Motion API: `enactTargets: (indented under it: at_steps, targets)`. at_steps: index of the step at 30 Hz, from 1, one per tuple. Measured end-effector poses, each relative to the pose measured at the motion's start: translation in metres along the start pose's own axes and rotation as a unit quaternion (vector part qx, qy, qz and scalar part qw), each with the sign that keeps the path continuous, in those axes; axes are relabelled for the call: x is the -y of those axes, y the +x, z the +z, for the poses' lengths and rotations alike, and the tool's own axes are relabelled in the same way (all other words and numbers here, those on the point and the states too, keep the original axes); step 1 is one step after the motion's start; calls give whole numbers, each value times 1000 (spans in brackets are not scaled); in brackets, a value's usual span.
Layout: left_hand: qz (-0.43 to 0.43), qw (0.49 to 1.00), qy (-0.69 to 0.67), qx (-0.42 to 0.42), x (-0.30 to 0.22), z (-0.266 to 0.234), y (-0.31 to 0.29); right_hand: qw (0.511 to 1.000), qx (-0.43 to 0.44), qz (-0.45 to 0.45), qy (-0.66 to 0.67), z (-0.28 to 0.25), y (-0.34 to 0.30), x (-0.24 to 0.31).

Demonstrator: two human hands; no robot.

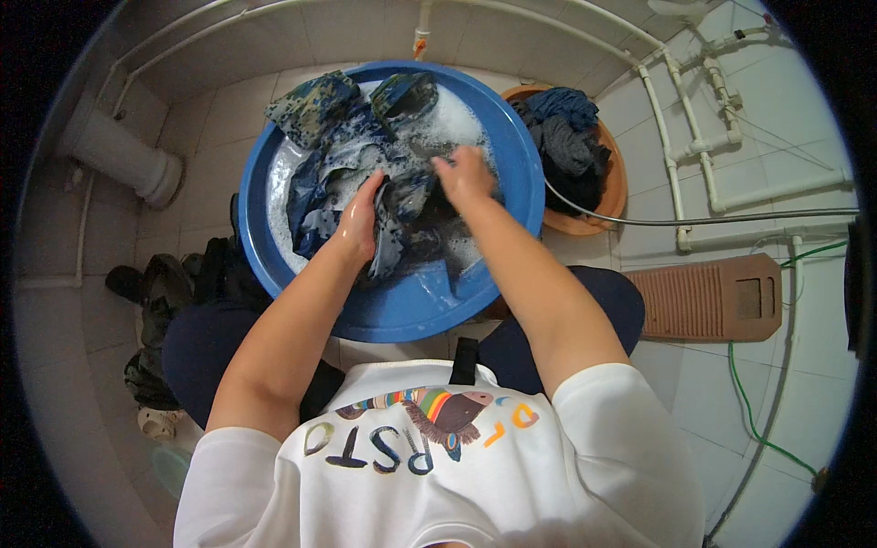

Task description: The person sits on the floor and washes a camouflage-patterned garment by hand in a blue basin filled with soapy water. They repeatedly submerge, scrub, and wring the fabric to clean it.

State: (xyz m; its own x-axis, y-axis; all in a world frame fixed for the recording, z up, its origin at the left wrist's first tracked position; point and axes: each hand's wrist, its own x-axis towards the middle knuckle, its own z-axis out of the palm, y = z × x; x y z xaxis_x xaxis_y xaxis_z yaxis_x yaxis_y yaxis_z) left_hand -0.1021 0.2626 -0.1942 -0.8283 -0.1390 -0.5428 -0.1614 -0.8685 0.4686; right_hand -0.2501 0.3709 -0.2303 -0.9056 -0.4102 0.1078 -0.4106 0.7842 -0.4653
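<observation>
A large round blue basin [258,228] stands between my knees with soapy, foamy water in it. A wet garment in blue, grey and green camouflage [315,108] lies bunched in it, partly above the water. My left hand [359,222] grips a fold of the garment near the middle, thumb on top and the other fingers mostly hidden. To its right, my right hand [467,178] is closed with curled fingers on a dark part of the cloth; its fingertips are partly hidden.
An orange-brown basin [614,187] of dark clothes stands behind at the right. A brown washboard [708,300] lies to the right, near a green cord [754,420]. A grey hose [694,222] crosses toward the blue basin. Shoes [164,288] sit at the left; white pipes [658,119] line the walls.
</observation>
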Motion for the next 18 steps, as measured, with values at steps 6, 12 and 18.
enactTargets:
  at_steps: [6,12,18]
  targets:
    - [75,994,-16,-81,-7,-41,28,953,276,40,-117,17,8,-28]
    - [115,978,99,-145,-5,-33,25,997,73,4,21,25,2,-24]
    - [135,990,-45,22,1,-76,54,890,45,-373,258,-16,-69,98]
